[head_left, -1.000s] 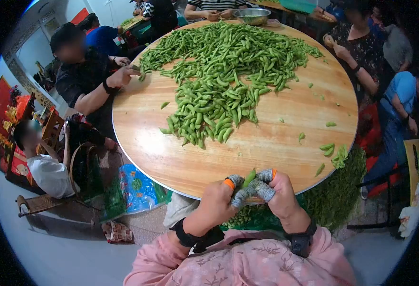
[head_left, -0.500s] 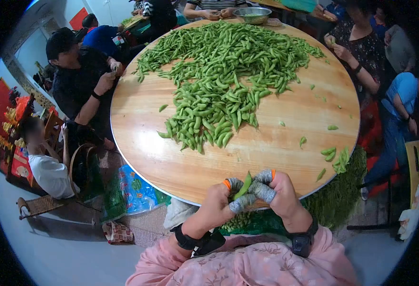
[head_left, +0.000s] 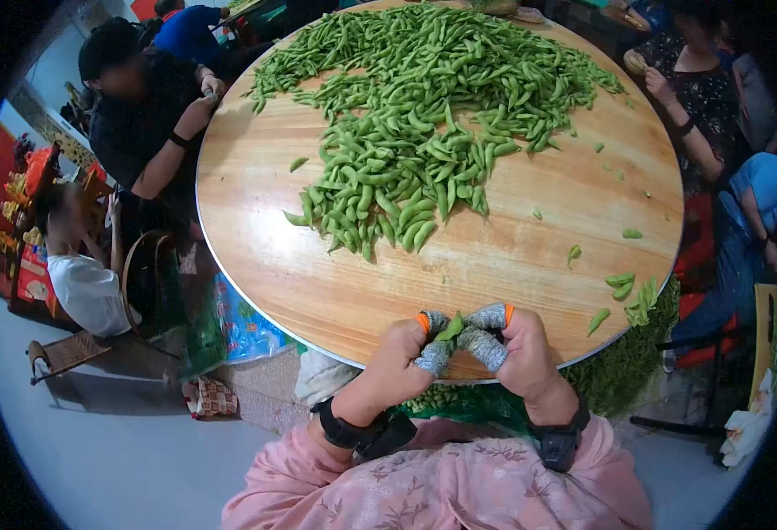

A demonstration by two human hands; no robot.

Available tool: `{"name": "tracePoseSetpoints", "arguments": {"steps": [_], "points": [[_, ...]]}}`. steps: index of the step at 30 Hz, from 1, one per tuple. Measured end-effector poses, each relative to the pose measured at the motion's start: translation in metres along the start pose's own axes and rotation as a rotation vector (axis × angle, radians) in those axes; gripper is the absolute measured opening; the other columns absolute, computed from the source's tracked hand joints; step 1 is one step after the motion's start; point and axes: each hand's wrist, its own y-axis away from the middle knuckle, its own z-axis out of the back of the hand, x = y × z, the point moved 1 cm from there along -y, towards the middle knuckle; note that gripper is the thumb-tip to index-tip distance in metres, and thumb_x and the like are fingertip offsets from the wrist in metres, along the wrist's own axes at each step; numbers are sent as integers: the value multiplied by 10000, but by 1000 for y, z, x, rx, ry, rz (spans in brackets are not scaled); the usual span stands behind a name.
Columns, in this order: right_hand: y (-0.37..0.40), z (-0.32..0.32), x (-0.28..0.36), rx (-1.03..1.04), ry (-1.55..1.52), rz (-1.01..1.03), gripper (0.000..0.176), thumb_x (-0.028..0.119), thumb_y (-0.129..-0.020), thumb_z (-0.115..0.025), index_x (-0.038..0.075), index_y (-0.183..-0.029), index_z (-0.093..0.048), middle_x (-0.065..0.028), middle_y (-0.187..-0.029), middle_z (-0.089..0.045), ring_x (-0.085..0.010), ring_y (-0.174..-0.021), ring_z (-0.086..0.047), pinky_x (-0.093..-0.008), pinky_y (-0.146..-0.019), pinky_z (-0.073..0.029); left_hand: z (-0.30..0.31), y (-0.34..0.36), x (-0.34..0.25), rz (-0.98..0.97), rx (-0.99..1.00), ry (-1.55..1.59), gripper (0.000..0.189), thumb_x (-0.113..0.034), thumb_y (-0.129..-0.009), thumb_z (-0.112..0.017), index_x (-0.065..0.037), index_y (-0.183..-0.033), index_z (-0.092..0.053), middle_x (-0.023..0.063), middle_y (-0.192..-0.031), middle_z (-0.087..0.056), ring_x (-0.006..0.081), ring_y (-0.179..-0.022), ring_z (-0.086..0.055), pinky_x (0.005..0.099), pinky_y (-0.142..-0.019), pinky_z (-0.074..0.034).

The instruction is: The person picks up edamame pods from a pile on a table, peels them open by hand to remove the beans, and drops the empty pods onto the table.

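A green pod is pinched between my two hands at the near edge of the round wooden table. My left hand, with grey wraps on its fingertips and an orange band, grips the pod's left side. Wrapped the same way, my right hand has its fingers closed at the pod's right side. Farther off on the table lies a large heap of green pods. Below my hands, shelled beans show in a green bag.
Loose pods and a small pod pile lie at the table's right edge. Plant stalks are heaped below it. People sit around: one in black, one in white at the left, one in a patterned top at the right.
The view has tilted down slightly, so the table sits higher. The pod between my hands now shows less of its length, and my fingers have closed in around it.
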Motion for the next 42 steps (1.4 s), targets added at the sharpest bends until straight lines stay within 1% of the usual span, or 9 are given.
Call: {"name": "tracePoseSetpoints", "arguments": {"steps": [8,11,14,24,31,33,38,41,42], "points": [[2,5,4,-72,45,-116,57,-21,-712,-550,-22,-767,-562,-37,-697,-578,-70,-651,-507,-216,-588,-422,6,4,-12,135,-249,284,141,-93,-702,-569,-14,-796,-500,43,-640,-492,95,-580,-453,239,-512,-374],[2,-7,7,49,72,-44,88,-21,-712,-543,-25,-796,-569,-26,-708,-578,-63,-659,-500,-213,-588,-420,11,-3,-20,96,-20,-97,206,-143,-693,-645,-20,-780,-504,-23,-677,-500,44,-660,-472,189,-560,-390],[4,-5,11,99,25,-97,109,-23,-713,-534,-31,-815,-572,-14,-705,-572,-57,-659,-495,-210,-586,-420,12,-1,-11,206,103,189,157,-112,-732,-612,-5,-789,-512,-24,-683,-514,47,-662,-478,192,-565,-397],[4,-11,5,140,151,-112,130,-9,-708,-532,-7,-827,-584,-16,-676,-570,-57,-621,-488,-209,-561,-417,23,14,-1,73,233,208,144,-47,-783,-505,23,-907,-483,15,-800,-527,72,-731,-484,204,-649,-401],[6,-11,5,72,393,-148,132,20,-701,-530,-1,-819,-584,-45,-683,-587,-108,-607,-523,-257,-557,-430,11,10,9,174,45,-126,181,20,-681,-473,13,-859,-507,59,-706,-540,110,-675,-488,234,-627,-401],[9,-3,13,55,485,-106,136,18,-698,-528,1,-821,-584,-47,-678,-586,-117,-603,-527,-267,-558,-433,12,5,5,6,110,-221,231,21,-639,-482,-9,-864,-523,104,-673,-533,135,-637,-496,250,-602,-406],[45,83,29,-451,617,-123,149,-4,-706,-497,-19,-834,-572,-57,-691,-566,-127,-588,-520,-254,-548,-432,59,-26,-15,-34,-63,-730,242,-33,-644,-518,-31,-884,-544,165,-701,-554,271,-664,-555,333,-571,-431],[73,127,33,-651,962,-110,233,-10,-712,-494,-40,-938,-540,-93,-813,-575,-146,-729,-530,-270,-667,-428,84,-66,-22,-68,-94,-1055,146,-62,-655,-533,-31,-797,-540,155,-690,-534,314,-678,-533,380,-553,-410],[81,133,34,-655,960,-113,233,-10,-712,-494,-40,-938,-540,-93,-813,-575,-146,-729,-530,-270,-667,-428,91,-78,-17,-208,-103,-1146,86,-64,-661,-523,-37,-742,-525,140,-674,-510,298,-667,-521,379,-549,-396]]}}
